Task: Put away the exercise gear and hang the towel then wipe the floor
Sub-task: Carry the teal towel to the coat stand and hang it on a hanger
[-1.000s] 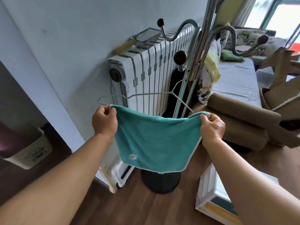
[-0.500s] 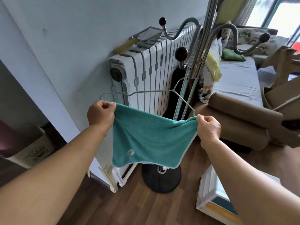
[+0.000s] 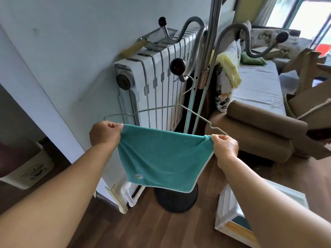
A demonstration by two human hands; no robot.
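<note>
Teal towel (image 3: 161, 158) stretched out between both hands, left hand (image 3: 104, 135) bunching one top corner, right hand (image 3: 226, 147) pinching the other. Little daisy stitched near the bottom edge. Wire hanger (image 3: 154, 110) right behind it, hooked on the coat stand (image 3: 209, 56) by the white radiator (image 3: 161, 81). Stand's round black base on the wood floor (image 3: 161, 230), brown sofa (image 3: 259, 126) off to the right.

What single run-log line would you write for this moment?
step: hanging towel | left hand: grips teal towel corner | right hand: pinches other corner | wire hanger: on coat stand hook, behind towel
</note>
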